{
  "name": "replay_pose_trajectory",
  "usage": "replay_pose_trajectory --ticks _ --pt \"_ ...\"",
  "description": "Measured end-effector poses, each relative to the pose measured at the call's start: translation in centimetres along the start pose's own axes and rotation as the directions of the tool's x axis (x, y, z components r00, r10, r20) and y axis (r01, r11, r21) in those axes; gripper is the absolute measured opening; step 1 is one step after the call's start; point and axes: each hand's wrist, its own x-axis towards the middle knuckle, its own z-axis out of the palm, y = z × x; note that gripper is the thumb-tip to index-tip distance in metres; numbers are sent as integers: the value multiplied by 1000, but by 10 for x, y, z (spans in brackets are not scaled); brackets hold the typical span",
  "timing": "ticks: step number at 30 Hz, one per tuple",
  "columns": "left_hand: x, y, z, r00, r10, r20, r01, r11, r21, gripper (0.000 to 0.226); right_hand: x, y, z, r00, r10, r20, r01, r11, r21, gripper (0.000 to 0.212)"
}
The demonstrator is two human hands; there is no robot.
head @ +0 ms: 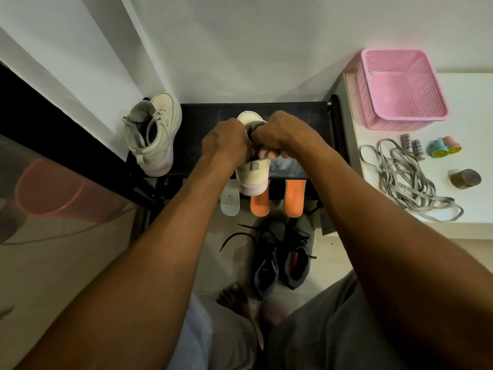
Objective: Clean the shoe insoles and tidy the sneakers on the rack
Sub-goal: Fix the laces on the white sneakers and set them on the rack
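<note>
Both arms stretch forward. The left hand (224, 145) and right hand (277, 137) curl their fingers into the mouth of a cream sneaker (252, 177), gripping it over the black rack (213, 116)'s front edge. A second cream sneaker (154, 134) stands at the rack's left end. Below lean a white insole (230, 200) and orange insoles (260, 205), above dark sneakers (280, 257) on the floor. A perforated pink basket (402, 89) and limp grey laces (405, 180) lie to the right.

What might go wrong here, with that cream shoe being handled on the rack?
The cream sneaker, gripped by the left hand and right hand, overhangs the front edge of the rack; a slip might drop it onto the insoles below. Loose laces of the dark sneakers lie by a bare foot and might trip the person.
</note>
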Motion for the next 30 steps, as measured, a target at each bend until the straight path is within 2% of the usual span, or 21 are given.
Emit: replay_pose_trajectory --ticks 4,8,10,13,17,25,30 --pt "7 -4 -13 997 -75 35 78 992 -94 21 6 6 -6 994 -22 -109 18 999 -34 30" --pt "10 -18 -23 984 -177 7 175 966 -188 37 18 17 -11 956 -20 -294 23 1000 8 34" --pt "7 -23 -24 984 -179 23 179 958 -226 37 22 20 -12 941 -18 -337 22 1000 8 35" --pt "1 -25 -18 982 -180 48 186 933 -308 39 26 23 -8 945 -6 -326 9 1000 8 40" --pt "1 -22 -7 981 -191 31 190 917 -351 29 29 29 1 957 -3 -291 19 998 53 34" --pt "3 -19 4 976 -203 -77 173 941 -292 30 31 28 2 949 -44 -313 78 992 96 32" --pt "5 -19 8 973 -197 -117 161 950 -267 31 29 21 -1 971 -66 -230 92 990 107 22"
